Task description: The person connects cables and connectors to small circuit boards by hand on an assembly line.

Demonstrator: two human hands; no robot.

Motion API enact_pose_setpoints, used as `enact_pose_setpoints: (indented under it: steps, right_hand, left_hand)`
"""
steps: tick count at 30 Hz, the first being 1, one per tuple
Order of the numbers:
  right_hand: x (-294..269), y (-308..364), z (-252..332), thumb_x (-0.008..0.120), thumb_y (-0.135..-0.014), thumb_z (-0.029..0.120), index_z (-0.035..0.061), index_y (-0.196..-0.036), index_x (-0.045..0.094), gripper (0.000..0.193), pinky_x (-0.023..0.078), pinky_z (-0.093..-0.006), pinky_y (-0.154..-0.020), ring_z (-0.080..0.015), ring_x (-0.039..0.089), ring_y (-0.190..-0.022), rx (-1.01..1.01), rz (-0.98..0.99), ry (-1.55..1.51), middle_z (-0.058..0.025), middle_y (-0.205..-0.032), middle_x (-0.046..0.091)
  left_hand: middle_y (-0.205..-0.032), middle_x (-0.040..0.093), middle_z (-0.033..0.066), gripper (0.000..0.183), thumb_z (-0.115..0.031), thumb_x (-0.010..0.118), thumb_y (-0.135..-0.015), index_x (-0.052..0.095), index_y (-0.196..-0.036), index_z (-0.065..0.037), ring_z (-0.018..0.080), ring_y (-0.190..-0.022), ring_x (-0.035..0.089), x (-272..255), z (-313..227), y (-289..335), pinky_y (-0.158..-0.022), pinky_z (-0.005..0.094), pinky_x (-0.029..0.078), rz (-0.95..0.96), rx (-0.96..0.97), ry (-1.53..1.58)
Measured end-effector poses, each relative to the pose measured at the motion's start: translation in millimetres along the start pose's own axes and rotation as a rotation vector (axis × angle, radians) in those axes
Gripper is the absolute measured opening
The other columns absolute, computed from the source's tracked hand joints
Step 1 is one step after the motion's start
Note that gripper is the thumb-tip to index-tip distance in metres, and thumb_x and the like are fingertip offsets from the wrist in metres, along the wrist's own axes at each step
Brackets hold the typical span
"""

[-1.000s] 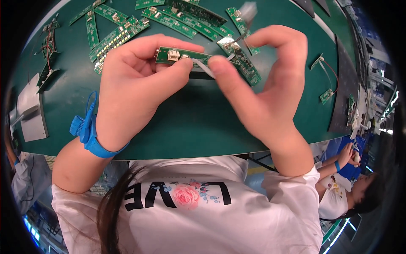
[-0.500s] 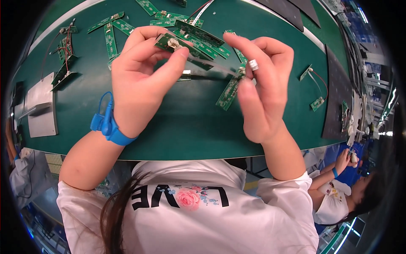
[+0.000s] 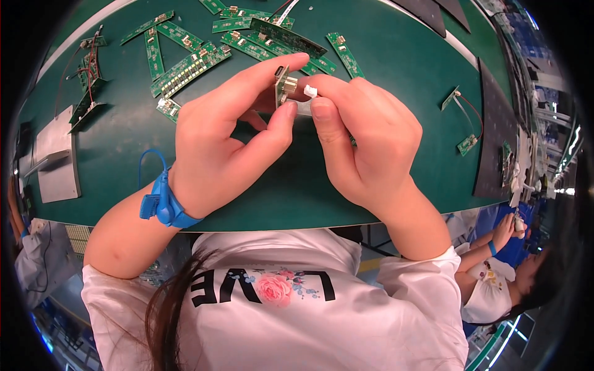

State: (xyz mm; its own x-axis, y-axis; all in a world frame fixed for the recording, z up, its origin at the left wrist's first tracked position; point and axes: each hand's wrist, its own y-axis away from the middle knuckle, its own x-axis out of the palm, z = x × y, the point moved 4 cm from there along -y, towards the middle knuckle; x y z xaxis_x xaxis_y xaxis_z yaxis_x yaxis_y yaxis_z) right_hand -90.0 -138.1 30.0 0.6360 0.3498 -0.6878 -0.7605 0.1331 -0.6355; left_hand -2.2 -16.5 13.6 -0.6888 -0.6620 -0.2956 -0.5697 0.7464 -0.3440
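Between the fingertips and thumb of my left hand (image 3: 229, 133) a small green circuit board (image 3: 279, 93) is held on edge, its pale socket facing right. My right hand (image 3: 374, 133) pinches a small white connector plug (image 3: 310, 91) between thumb and forefinger. A narrow gap separates the plug from the socket. Below the plug, a pale flat strip (image 3: 303, 108) shows between the hands; where it runs is mostly hidden by my fingers. A blue wrist strap (image 3: 164, 201) with a cord circles my left wrist.
Several green circuit boards (image 3: 192, 69) lie beyond my hands on the green table (image 3: 272, 191). Wired boards stand at the left near a metal plate (image 3: 57, 157). Another wired pair (image 3: 467, 145) lies at the right, beside a black mat (image 3: 495, 136). A co-worker's hands (image 3: 507, 232) show far right.
My left hand has turned the board on edge, its socket toward the right. My right hand has moved left and closed its fingertips on the white plug, bringing it close to the board.
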Motion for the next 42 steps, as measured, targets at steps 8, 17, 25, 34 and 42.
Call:
enact_pose_setpoints:
  steps: [8,17,25,34,42]
  right_hand:
    - [-3,2,-1,0.069,-0.074,0.002,0.0048,-0.085,0.066,0.011,0.033,-0.0286,-0.044,-0.0176,0.042,-0.046,-0.097,-0.020,-0.041,-0.0034,-0.057,0.050]
    - [-2,6,-5,0.070,-0.067,0.010,0.0101,-0.075,0.063,0.011,0.038,-0.0306,-0.043,-0.0200,0.050,-0.048,-0.015,0.040,-0.077,-0.0013,-0.058,0.052]
    - [-9,3,-9,0.068,-0.071,0.011,0.0084,-0.075,0.065,0.006,0.041,-0.0301,-0.044,-0.0228,0.055,-0.051,0.009,0.119,-0.144,-0.0042,-0.060,0.056]
    - [-138,40,-209,0.066,-0.083,0.034,0.0055,-0.093,0.071,0.031,0.046,-0.0280,-0.061,-0.0154,0.061,-0.064,0.783,0.068,0.412,-0.0084,-0.068,0.064]
    - [-89,17,-124,0.067,-0.082,0.033,0.0073,-0.110,0.062,0.038,0.045,-0.0311,-0.079,-0.0208,0.056,-0.096,0.446,-0.002,0.579,-0.0112,-0.101,0.058]
  left_hand:
    - [-0.112,0.062,0.0122,0.037,0.007,0.051,-0.084,0.052,-0.121,0.007,0.0108,-0.074,0.057,1,0,-1,-0.068,0.0228,0.047,0.108,0.125,-0.199]
    - [-0.086,0.062,0.0138,0.043,0.006,0.048,-0.085,0.047,-0.127,0.006,0.0220,-0.071,0.060,5,-1,0,-0.069,0.0265,0.046,0.258,0.030,-0.288]
    - [-0.085,0.061,0.0129,0.046,0.004,0.051,-0.085,0.043,-0.130,0.008,0.0223,-0.070,0.059,12,-5,3,-0.067,0.0261,0.046,0.221,0.156,-0.275]
    - [-0.086,0.055,0.0111,0.027,-0.012,0.068,-0.076,0.064,-0.100,0.000,0.0277,-0.084,0.054,-20,16,-16,-0.076,0.0353,0.045,0.171,0.085,-0.577]
    - [-0.079,0.060,0.0082,0.023,-0.004,0.069,-0.074,0.060,-0.095,-0.001,0.0241,-0.074,0.059,-19,23,-17,-0.071,0.0299,0.047,0.139,-0.141,-0.361]
